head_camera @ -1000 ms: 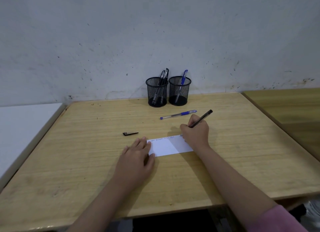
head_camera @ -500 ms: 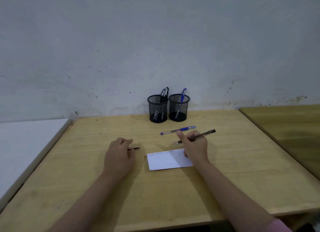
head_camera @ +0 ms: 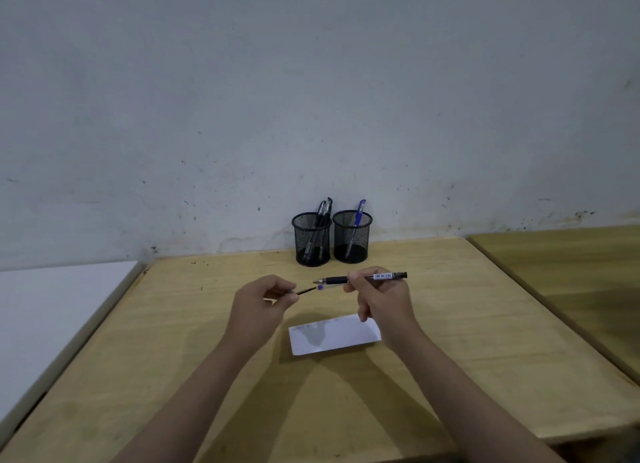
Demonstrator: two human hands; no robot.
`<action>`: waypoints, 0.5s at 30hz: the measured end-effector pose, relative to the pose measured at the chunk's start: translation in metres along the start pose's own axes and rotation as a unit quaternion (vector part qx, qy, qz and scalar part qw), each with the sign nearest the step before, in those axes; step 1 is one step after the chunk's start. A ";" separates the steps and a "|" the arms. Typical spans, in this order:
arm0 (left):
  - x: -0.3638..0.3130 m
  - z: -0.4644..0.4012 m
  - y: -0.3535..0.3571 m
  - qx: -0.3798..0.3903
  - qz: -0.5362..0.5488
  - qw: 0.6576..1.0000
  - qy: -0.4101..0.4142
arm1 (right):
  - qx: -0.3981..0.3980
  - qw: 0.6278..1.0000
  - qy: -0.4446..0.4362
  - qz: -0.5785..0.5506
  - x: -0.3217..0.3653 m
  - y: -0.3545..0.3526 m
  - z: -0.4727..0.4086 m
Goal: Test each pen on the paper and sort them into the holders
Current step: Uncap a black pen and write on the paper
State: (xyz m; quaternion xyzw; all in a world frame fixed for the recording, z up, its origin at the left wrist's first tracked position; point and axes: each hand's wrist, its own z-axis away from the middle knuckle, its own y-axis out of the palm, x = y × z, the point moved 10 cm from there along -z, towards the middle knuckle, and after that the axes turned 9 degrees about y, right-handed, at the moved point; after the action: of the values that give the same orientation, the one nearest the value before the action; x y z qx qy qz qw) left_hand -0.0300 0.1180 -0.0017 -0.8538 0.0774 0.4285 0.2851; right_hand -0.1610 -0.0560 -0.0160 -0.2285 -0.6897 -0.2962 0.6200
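White surface [head_camera: 52, 306] butts the desk's [head_camera: 173, 376] left edge. Left hand [head_camera: 263, 303] is raised over desk centre, fingers pinching a black pen cap [head_camera: 306, 291]; cap sticks out rightward, open end hidden from here. Just right of it, the black pen's [head_camera: 360, 278] bare tip points left at the cap, with a small gap between them. Pen's long axis runs nearly parallel to the desk's far edge, tail end right. Right hand [head_camera: 381, 300] grips the barrel mid-length, fingers curled round it.

My read: test stroke done, capping is next. It turns on getting cap and tip coaxial; cap sits slightly lower and angled, so it needs a small tilt.

A blue pen's tip [head_camera: 320, 287] peeks out just under the black pen; the rest is hidden by the right hand. Paper [head_camera: 334, 336] lies below the hands toward the near edge, with faint marks along its top.

At the far edge: left holder [head_camera: 311, 241] has black pens, right holder [head_camera: 352, 237] one blue pen. This pen probably goes left.
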 end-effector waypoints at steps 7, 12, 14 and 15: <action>-0.032 0.005 0.002 0.001 0.042 0.999 0.028 | 0.035 0.998 -0.048 0.007 0.022 0.007 0.012; -0.052 0.009 -0.002 -0.007 0.060 0.996 0.058 | 0.074 0.996 -0.053 -0.010 0.033 0.014 0.020; -0.063 0.010 -0.006 -0.017 0.063 0.995 0.081 | 0.088 0.994 -0.051 -0.030 0.036 0.016 0.024; -0.068 0.011 -0.007 -0.017 0.061 0.993 0.096 | 0.091 0.994 -0.053 -0.035 0.039 0.016 0.026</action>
State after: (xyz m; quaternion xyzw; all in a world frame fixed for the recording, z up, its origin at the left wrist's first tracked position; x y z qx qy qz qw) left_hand -0.0772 0.1222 0.0492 -0.8894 0.1488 0.3628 0.2349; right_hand -0.1740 -0.0283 0.0235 -0.1620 -0.7533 -0.2410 0.5901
